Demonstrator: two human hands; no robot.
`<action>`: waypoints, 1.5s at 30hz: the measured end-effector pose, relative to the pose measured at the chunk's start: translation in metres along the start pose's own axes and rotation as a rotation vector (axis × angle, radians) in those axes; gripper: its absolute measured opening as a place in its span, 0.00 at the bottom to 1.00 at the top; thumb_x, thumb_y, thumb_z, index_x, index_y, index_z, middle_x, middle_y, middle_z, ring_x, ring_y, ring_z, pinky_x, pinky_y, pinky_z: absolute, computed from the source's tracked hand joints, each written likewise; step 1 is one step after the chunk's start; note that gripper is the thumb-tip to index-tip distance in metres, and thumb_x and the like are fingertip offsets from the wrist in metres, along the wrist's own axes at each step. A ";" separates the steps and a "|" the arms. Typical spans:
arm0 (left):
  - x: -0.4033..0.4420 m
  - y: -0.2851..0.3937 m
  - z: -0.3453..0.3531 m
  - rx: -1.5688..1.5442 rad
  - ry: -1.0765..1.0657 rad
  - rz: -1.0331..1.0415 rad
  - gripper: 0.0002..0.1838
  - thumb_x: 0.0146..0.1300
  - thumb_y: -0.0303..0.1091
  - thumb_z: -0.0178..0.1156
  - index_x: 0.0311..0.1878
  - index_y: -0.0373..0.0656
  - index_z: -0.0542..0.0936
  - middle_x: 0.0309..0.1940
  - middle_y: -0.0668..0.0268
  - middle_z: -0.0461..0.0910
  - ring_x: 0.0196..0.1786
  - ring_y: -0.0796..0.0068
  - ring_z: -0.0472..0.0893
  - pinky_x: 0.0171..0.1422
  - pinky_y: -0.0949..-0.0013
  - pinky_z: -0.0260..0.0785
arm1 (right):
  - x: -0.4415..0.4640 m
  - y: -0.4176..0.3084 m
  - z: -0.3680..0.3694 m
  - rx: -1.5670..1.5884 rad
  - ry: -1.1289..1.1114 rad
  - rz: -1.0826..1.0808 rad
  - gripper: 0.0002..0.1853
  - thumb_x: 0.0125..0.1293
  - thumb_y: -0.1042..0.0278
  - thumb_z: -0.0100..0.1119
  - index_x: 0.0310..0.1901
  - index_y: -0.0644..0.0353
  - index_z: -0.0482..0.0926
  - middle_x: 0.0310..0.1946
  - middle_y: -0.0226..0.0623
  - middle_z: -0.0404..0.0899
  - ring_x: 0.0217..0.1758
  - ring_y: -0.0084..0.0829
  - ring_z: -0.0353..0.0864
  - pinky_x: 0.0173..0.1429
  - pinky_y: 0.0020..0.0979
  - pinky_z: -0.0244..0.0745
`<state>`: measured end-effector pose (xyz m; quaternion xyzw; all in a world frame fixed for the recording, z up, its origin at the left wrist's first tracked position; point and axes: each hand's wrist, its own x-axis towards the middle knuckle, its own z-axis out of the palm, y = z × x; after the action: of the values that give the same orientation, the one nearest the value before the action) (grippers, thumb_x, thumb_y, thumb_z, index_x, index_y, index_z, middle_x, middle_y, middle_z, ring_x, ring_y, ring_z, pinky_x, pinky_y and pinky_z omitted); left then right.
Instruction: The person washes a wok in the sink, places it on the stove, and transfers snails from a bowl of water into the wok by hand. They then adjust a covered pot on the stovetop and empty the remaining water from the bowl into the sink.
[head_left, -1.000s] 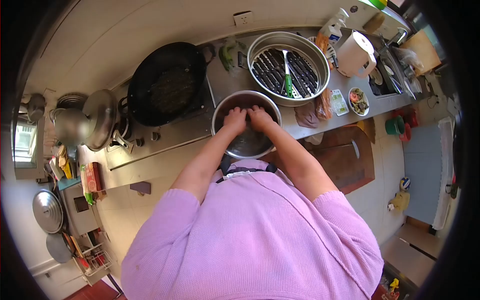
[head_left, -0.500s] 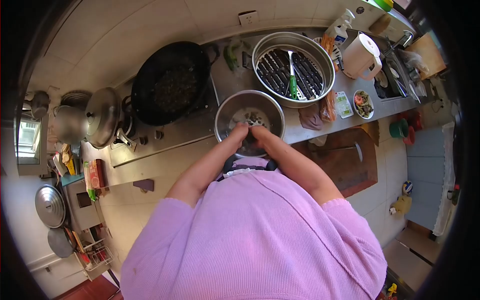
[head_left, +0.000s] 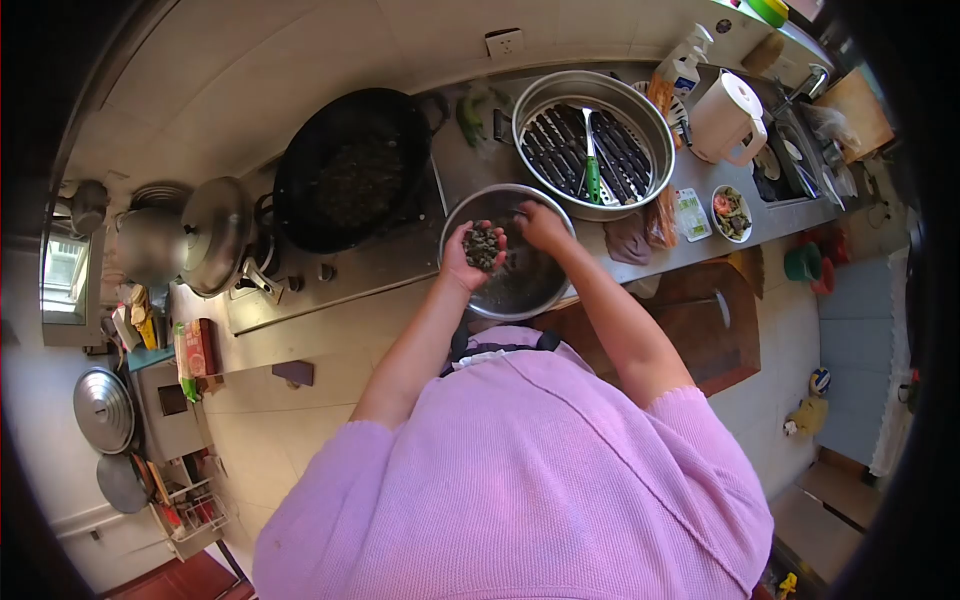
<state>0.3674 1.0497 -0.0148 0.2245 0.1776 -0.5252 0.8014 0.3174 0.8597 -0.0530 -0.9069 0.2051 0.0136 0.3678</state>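
Observation:
My left hand point(head_left: 466, 262) is palm up and cupped around a heap of small dark grey-green pieces point(head_left: 482, 247), whose kind I cannot make out. It is over the left part of a steel bowl point(head_left: 525, 290) at the counter's front edge. At the bowl's right side is my right hand point(head_left: 543, 228), palm down with its fingers curled together; whatever they hold is hidden. Murky liquid seems to lie in the bowl. To the left, a large black wok point(head_left: 300, 150) sits on the stove with dark contents in it.
A steel steamer pot point(head_left: 663, 150) with dark strips and a green-handled utensil point(head_left: 592, 175) stands behind the bowl. Further right are a food dish point(head_left: 731, 214), a white kettle point(head_left: 725, 118) and the sink. A lidded pan point(head_left: 212, 235) stands left of the wok.
My hands were together low in the bowl. Now they are apart: the left has risen, turned palm up with the dark pieces, and the right has moved to the bowl's far right side.

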 end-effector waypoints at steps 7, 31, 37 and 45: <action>-0.011 0.004 0.016 -0.059 -0.026 0.037 0.13 0.61 0.44 0.51 0.40 0.47 0.76 0.40 0.58 0.78 0.40 0.61 0.79 0.37 0.59 0.75 | -0.081 -0.043 0.047 -0.464 -0.256 -0.263 0.19 0.53 0.61 0.58 0.48 0.52 0.77 0.54 0.49 0.63 0.58 0.51 0.63 0.52 0.48 0.72; -0.058 0.056 0.090 -0.290 -0.143 0.169 0.10 0.56 0.40 0.55 0.37 0.46 0.77 0.42 0.59 0.75 0.42 0.63 0.76 0.35 0.67 0.72 | -0.057 -0.127 -0.061 1.504 -0.432 0.293 0.10 0.58 0.81 0.55 0.40 0.56 0.71 0.33 0.31 0.75 0.36 0.26 0.78 0.37 0.26 0.78; -0.069 0.204 0.105 -0.110 -0.153 0.678 0.13 0.60 0.43 0.50 0.41 0.46 0.75 0.36 0.60 0.77 0.44 0.59 0.77 0.42 0.56 0.73 | 0.023 -0.270 -0.066 1.487 -0.421 -0.011 0.16 0.56 0.76 0.59 0.47 0.60 0.71 0.39 0.35 0.74 0.44 0.29 0.77 0.42 0.33 0.77; -0.066 0.256 -0.006 1.531 1.056 1.028 0.22 0.63 0.47 0.50 0.54 0.43 0.74 0.50 0.55 0.75 0.53 0.60 0.75 0.54 0.59 0.67 | 0.013 -0.189 -0.068 0.837 -0.296 -0.055 0.15 0.64 0.62 0.54 0.51 0.58 0.73 0.41 0.33 0.77 0.38 0.28 0.78 0.36 0.29 0.74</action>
<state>0.5777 1.1923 0.0590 0.9168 0.0088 0.0688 0.3933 0.3933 0.9307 0.1194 -0.6731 0.1140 0.0493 0.7290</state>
